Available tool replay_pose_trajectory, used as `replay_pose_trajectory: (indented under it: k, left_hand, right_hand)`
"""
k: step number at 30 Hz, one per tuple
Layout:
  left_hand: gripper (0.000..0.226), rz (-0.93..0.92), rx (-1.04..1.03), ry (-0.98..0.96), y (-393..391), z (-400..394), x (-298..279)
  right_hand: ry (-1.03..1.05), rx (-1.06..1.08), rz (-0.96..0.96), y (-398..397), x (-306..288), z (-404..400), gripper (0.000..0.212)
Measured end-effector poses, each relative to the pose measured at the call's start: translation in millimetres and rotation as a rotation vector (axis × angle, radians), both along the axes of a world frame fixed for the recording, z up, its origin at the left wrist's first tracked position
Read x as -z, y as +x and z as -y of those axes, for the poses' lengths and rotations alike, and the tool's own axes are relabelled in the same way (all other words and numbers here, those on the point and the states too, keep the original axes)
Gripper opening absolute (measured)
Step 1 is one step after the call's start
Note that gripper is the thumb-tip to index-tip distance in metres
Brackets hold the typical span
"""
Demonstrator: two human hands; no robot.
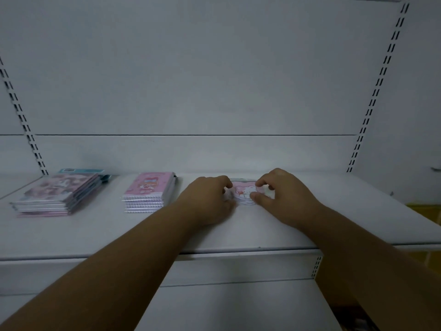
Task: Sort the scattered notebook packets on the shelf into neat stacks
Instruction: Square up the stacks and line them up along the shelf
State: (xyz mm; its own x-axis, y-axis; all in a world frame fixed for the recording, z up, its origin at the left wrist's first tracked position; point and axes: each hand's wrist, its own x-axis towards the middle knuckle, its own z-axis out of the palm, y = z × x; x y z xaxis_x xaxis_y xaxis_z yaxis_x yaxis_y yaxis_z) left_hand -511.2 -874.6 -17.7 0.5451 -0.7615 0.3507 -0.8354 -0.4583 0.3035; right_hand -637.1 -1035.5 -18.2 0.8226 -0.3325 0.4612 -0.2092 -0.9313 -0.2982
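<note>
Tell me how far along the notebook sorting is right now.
Two stacks already stand on the white shelf: the dark-cover stack far left, the pink-cover stack beside it. In hand: left hand and right hand grip a third pink stack, squaring it. No loose packets visible.

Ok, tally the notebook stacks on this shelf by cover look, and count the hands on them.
Stacks with a dark pinkish picture cover, far left: 1
Stacks with a plain pink cartoon cover: 2, the middle stack and the small stack between the hands
Hands with a grip on the small stack: 2, left hand and right hand
Total: 3 stacks, 2 hands
</note>
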Motion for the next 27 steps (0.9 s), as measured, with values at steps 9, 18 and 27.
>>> replay_pose_trajectory:
  k: [9, 18, 27]
  left_hand:
    - [0.031, 0.137, -0.104, -0.123, 6.3, -69.5, -19.6]
    - [0.028, 0.158, -0.208, -0.139, 86.8, -226.2, -24.6]
    - [0.042, -0.117, -0.43, 0.039, 182.2, -319.0, -28.9]
  right_hand:
    - [-0.05, -0.114, 0.071, 38.2, -21.4, -64.9, 0.034]
    - [-0.002, -0.235, 0.156, 121.7, -31.3, -208.4, 0.022]
    - [0.312, -0.02, -0.037, 209.2, -38.3, -303.4, 0.028]
